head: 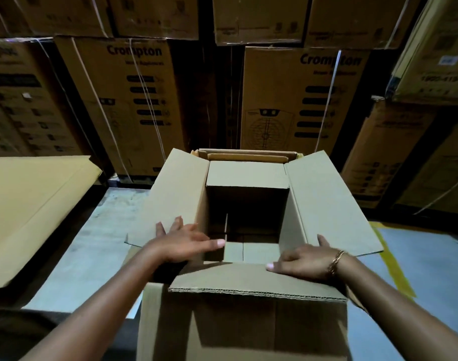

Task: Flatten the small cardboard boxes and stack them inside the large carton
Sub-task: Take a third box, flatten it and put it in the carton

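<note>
An open brown corrugated cardboard box point(246, 204) stands upright directly before the person, its flaps spread outward. The left hand point(186, 243) lies flat on the left flap, and the right hand point(303, 261) rests with its fingers spread at the near right corner. Neither hand grips anything. Flattened brown cardboard pieces point(246, 155) stand just behind the box's far edge, which suggests some flattening is done. This box is still erect, so work remains.

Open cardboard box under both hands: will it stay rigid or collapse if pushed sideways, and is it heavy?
Probably light: the open cardboard box looks empty. Its flaps are splayed with no tape showing, so it would likely skew flat rather than resist. The board seems stiff: left hand and right hand rest on flaps without buckling them.
</note>
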`<state>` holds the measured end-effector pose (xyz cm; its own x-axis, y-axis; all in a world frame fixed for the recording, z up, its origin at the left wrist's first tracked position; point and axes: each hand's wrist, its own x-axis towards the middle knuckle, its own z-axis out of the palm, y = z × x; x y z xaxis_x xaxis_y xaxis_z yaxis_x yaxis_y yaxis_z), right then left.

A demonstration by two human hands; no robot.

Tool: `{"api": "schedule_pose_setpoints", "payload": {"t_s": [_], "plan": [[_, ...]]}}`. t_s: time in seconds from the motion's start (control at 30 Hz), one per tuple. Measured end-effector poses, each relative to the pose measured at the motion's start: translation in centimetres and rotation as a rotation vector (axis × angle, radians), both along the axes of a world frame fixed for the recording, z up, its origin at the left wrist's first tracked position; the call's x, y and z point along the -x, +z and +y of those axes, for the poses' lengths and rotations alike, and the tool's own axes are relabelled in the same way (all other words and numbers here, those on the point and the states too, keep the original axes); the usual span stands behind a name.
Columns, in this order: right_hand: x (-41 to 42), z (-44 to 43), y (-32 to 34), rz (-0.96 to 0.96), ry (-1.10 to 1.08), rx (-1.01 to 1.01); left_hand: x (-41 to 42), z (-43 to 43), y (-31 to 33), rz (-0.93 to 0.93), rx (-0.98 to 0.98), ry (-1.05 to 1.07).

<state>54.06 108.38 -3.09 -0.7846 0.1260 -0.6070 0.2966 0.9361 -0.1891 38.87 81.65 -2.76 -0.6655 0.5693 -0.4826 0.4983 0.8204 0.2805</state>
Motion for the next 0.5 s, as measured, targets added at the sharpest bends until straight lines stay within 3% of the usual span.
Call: {"api": "schedule_pose_setpoints", "payload": {"t_s": [0.2,0.33,0.5], "plan": [[-1.4,-1.0,-5.1,0.402,-0.048,-0.227,-4.0,0.9,-4.3,0.27,0.012,-0.017],[-1.1,-1.1,-5.5,0.431,-0.068,-0.283,-3.9,0.7,-4.6,0.392,-0.018,-0.002],[-0.4,-0.8,-5.4,0.394,-0.081,-0.267,-3.8,0.8,-4.2,0.38,-0.01,-0.018]]}}
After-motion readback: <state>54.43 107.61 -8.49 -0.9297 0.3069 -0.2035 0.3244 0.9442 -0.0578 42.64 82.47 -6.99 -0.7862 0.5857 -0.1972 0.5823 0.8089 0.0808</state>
